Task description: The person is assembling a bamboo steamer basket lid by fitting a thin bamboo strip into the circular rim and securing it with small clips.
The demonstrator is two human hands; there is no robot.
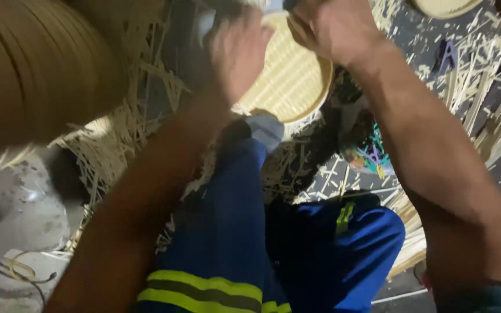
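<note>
A round woven bamboo tray [294, 81] lies above my knees near the top middle. My left hand [239, 49] rests on its left edge, fingers spread over the weave; the hand is blurred. My right hand [334, 26] grips the tray's upper right rim with bent fingers. Both forearms reach up from the bottom of the view. My legs in blue trousers [233, 232] with yellow reflective stripes lie below the tray.
A stack of bamboo hoops [36, 64] fills the top left. Loose bamboo strips and shavings [117, 133] litter the dark floor; more strips [494, 116] lie at right. Another woven tray [445, 7] shows at the top edge. A colourful cloth [369, 153] lies beside my right arm.
</note>
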